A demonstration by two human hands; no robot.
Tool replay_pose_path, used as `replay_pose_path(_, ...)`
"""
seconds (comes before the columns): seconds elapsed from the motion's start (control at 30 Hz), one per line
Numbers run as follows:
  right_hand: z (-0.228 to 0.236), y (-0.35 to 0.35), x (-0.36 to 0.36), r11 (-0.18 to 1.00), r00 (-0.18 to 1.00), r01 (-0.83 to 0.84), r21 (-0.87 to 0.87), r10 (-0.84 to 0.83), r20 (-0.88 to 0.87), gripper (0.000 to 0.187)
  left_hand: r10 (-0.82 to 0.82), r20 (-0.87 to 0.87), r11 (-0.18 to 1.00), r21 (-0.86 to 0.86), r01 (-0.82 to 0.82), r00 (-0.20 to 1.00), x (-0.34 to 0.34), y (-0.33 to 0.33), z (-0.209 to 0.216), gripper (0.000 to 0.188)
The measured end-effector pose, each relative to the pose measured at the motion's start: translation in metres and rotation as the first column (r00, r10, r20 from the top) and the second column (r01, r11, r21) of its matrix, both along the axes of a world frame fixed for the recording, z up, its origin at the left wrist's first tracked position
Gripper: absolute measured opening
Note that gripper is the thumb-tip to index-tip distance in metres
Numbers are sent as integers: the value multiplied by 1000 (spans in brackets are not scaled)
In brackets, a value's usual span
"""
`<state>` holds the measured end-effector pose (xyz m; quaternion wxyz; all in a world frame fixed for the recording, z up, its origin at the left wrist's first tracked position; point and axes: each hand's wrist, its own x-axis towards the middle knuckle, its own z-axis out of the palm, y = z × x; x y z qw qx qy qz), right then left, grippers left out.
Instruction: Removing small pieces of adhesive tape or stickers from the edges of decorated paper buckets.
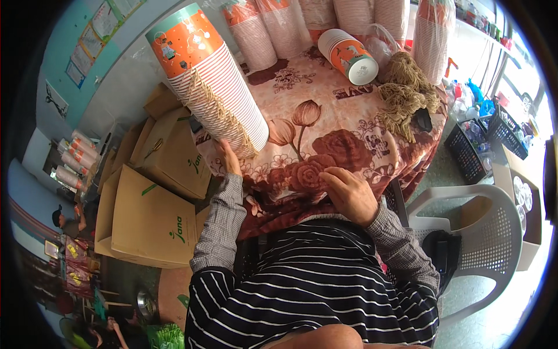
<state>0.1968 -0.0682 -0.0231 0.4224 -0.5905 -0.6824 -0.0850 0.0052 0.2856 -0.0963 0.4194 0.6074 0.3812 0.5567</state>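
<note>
Right hand (349, 195) flat, open on floral tablecloth (325, 125) | left hand (228, 158) seemingly gripping tied cup stack (212, 81)

The tabletop (343, 125) is covered with a brown cloth with a pattern of big roses. A long stack of paper cups (212, 81) leans on its left edge. A shorter stack (349, 55) lies on its side near the far end. A heap of brown string (404, 93) rests at the right, and more cup stacks in plastic (279, 29) stand behind.
</note>
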Motion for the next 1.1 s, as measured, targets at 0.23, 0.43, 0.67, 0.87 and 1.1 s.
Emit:
replay_pose_path(0.23,-16,8,-9,998,999,-32,-53,33,23,33,45,298,975,-222,24,953,-19,98,-12,65)
replay_pose_path(0.43,-29,13,-9,992,997,-69,-105,73,36,33,136,261,970,-233,-75,956,-29,89,-20,67)
replay_pose_path(0.67,-84,29,21,966,982,153,-207,-125,141,50,59,-459,998,53,-39,886,-44,4,-25,71)
replay_pose_path(0.87,-92,32,20,971,958,196,-134,-160,239,52,99,-450,974,226,6,887,-26,-32,-18,97)
replay_pose_path(1.1,-96,33,17,978,960,184,-101,-157,233,49,398,-423,905,328,-272,814,24,-32,14,127)
